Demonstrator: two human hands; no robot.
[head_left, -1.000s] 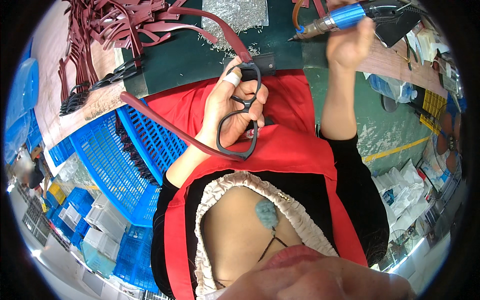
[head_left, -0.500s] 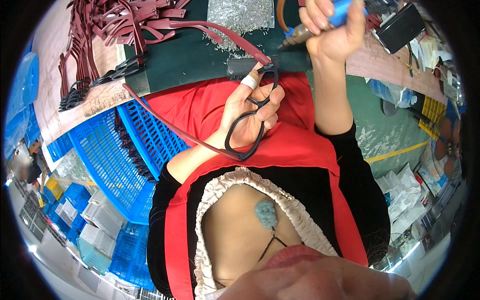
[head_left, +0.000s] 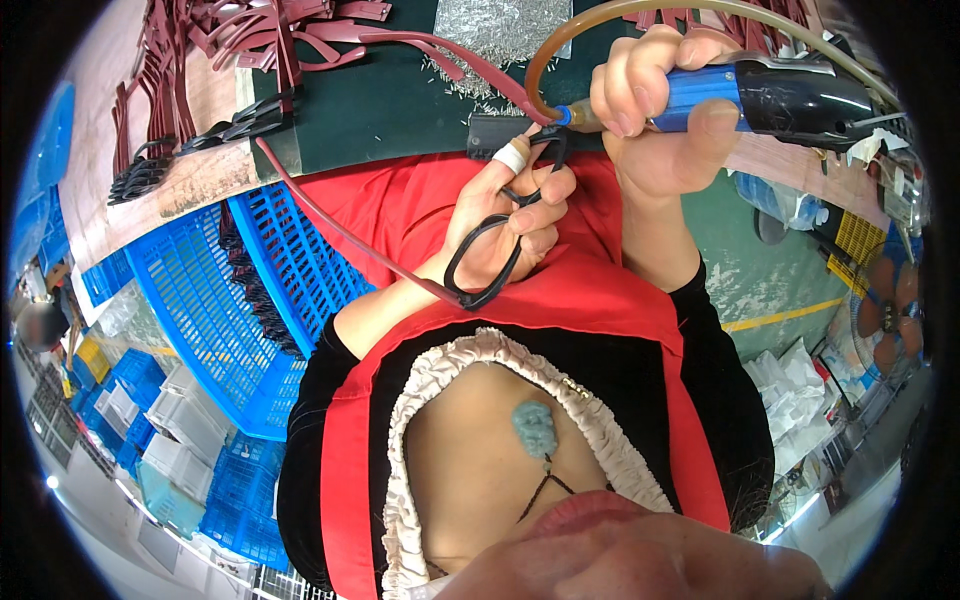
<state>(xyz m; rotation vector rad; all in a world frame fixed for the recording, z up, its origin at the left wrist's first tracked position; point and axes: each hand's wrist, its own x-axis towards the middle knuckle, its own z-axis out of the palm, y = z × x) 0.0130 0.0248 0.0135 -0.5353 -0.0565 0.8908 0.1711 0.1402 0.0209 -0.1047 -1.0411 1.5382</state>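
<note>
Glasses [head_left: 494, 288], black in front with two dark red temples, are held at the centre of the frame, above a red apron [head_left: 380, 220]. One temple extends toward the top centre, over the worktop; the other slants to the left, its tip near the worktop's edge. Left hand [head_left: 478, 210]: fingers closed on the black front about its bridge, a white bandage [head_left: 512, 153] on one finger. Right hand [head_left: 655, 130], upper right: fingers wrapped about the blue part of a blue-and-black tool [head_left: 790, 100], held nearly level and pointing left. Its nose lies close to the upper end of the front; contact cannot be told. An amber hose [head_left: 536, 72] arches over the right hand. Worktop [head_left: 195, 207], across the top: a dark green mat [head_left: 350, 125] bears a black block [head_left: 490, 137] at its near edge and, at top centre, a heap of small metal pieces [head_left: 500, 30], some spilled. Red parts [head_left: 235, 40] are piled at upper left, beside a row of further frames [head_left: 150, 160]. Below these, at left, stands a blue basket [head_left: 205, 320]. A fan [head_left: 885, 310] is at the right edge.
</note>
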